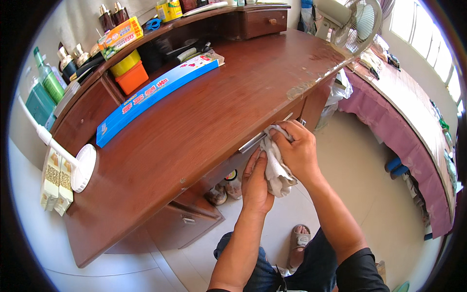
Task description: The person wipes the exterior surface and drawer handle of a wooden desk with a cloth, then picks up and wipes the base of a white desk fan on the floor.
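Note:
Both my hands hold a crumpled white cloth (275, 168) at the front edge of a reddish-brown wooden desk (204, 109). My right hand (297, 146) grips its upper part, thumb pressed on the fabric, near a metal drawer handle. My left hand (255, 182) supports the cloth's lower left side, with its fingers up by the desk edge. A metal strip (251, 143) runs along the drawer front just left of the cloth. The part of the strip behind the cloth and hands is hidden.
On the desk lie a long blue box (157, 98) and a white lamp base (84, 168). An orange container (132, 77) sits under the raised shelf, which bears bottles. A fan (355, 27) stands at the far right end. Glass jars (217, 194) are below the desk.

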The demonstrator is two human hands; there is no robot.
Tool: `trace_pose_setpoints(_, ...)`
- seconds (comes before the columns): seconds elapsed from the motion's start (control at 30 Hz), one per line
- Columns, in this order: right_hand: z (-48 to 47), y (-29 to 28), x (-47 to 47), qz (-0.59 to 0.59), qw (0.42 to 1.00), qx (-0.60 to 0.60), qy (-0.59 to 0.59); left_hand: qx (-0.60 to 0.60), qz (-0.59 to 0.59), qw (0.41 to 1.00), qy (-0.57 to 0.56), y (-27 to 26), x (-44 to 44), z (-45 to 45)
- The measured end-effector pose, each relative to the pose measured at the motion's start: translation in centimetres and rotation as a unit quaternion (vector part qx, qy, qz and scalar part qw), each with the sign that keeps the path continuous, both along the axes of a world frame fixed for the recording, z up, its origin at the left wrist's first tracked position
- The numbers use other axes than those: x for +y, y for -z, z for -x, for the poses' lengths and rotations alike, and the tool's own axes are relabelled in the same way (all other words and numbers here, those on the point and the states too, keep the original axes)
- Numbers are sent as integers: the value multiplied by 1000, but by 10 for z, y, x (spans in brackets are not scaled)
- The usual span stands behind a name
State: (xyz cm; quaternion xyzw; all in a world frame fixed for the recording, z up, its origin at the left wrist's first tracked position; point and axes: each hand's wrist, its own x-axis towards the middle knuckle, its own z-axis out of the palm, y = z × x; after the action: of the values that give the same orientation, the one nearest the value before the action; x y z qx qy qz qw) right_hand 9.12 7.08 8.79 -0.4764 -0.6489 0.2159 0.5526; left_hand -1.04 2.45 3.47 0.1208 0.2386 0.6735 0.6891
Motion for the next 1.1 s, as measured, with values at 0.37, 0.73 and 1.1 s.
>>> trace_pose_setpoints(0.37, -7, -17, 2, -222, 918, -323, -53, -3, -15, 1000, 2, 8, -1, -2)
trace_pose_setpoints(0.73, -26, -35, 8, -272, 851, -426, -141, -1, 0, 1000, 6, 6, 3, -17)
trace_pose_setpoints(1.1, -53, -9, 13, -164, 756, -629, -73, 80, 26, 995, 46, 14, 8, -25)
